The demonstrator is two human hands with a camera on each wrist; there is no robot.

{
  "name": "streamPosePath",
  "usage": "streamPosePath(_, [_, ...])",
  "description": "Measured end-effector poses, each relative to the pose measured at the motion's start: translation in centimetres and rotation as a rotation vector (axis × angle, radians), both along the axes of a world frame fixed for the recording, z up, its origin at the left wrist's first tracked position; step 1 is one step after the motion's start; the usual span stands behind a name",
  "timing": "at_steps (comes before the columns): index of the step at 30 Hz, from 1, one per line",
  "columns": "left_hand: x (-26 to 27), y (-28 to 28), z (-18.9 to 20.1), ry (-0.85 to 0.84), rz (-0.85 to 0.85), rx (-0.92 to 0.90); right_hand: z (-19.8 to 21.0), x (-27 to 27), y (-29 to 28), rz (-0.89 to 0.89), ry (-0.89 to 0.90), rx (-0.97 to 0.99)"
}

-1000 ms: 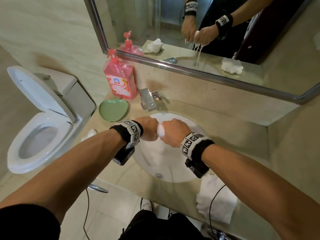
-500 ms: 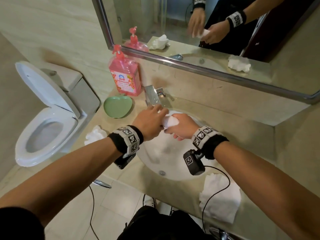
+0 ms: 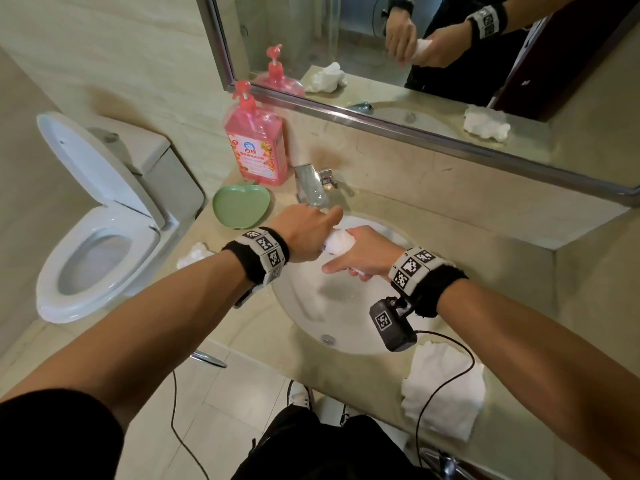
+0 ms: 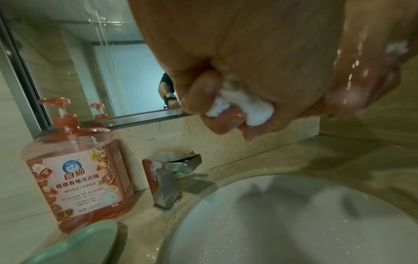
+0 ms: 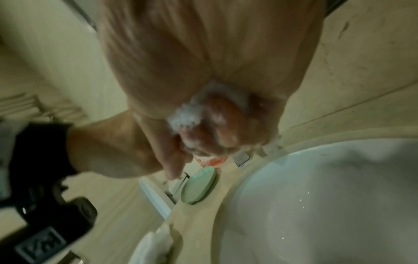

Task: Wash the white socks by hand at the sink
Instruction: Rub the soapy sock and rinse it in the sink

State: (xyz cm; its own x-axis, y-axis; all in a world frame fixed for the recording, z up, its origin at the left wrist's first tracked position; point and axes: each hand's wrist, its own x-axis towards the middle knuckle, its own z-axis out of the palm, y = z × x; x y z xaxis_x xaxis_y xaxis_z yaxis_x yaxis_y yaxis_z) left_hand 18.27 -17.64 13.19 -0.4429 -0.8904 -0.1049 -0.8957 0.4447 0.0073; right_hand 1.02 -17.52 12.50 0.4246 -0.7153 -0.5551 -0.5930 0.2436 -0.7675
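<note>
Holding the wet white sock (image 3: pixel 337 241) bunched above the sink (image 3: pixel 304 306), just in front of the faucet (image 3: pixel 310 185), I had my left hand (image 3: pixel 308 232) and right hand (image 3: pixel 363 252) both closed around it, the fingers (image 4: pixel 199 91) curled and pinching the foamy cloth. To do this rubbing well, I judged I should keep the sock low over the basin, rub one half against the other, and turn it often so the soap from the pink bottle (image 3: pixel 256 143) reached every side.
</note>
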Motion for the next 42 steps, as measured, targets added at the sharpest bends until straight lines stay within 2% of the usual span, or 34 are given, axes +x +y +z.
streamPosePath(3, [-0.2, -0.1, -0.1, -0.027, 0.028, 0.118, -0.8, 0.4, 0.2, 0.053, 0.170, -0.212])
streamPosePath(6, [-0.6, 0.2, -0.3, -0.022, 0.068, 0.278, -1.7, 0.8, 0.4, 0.221, 0.409, -0.497])
streamPosePath(8, [-1.0, 0.5, -0.6, -0.020, 0.091, 0.373, -2.3, 1.0, 0.5, 0.347, 0.511, -0.612])
streamPosePath(10, [-1.4, 0.9, -0.9, -0.011, 0.141, 0.432, -2.7, 1.0, 0.5, 0.382, 0.560, -0.680])
streamPosePath(13, [-1.5, 1.1, -1.4, 0.013, 0.173, 0.481, -3.0, 0.6, 0.8, 0.340, 0.591, -0.736])
streamPosePath(20, [-1.1, 1.5, -2.7, 0.149, 0.199, 0.559, -3.4, 0.6, 1.1, 0.419, 0.653, -0.888])
streamPosePath(26, [-1.0, 2.3, -3.4, 0.230, 0.257, 0.514, -2.9, 0.8, 0.9, 0.490, 0.688, -0.904])
streamPosePath(30, [-1.0, 2.7, -3.6, 0.303, 0.284, 0.545, -2.6, 0.7, 0.8, 0.542, 0.698, -0.933])
streamPosePath(36, [-1.3, 4.2, -4.2, 0.492, 0.350, 0.694, -3.0, 0.2, 1.1, 0.689, 0.655, -0.963])
streamPosePath(42, [-0.7, 4.0, -3.3, 0.655, 0.429, 0.805, -2.6, 0.4, 0.8, 0.659, 0.631, -0.979])
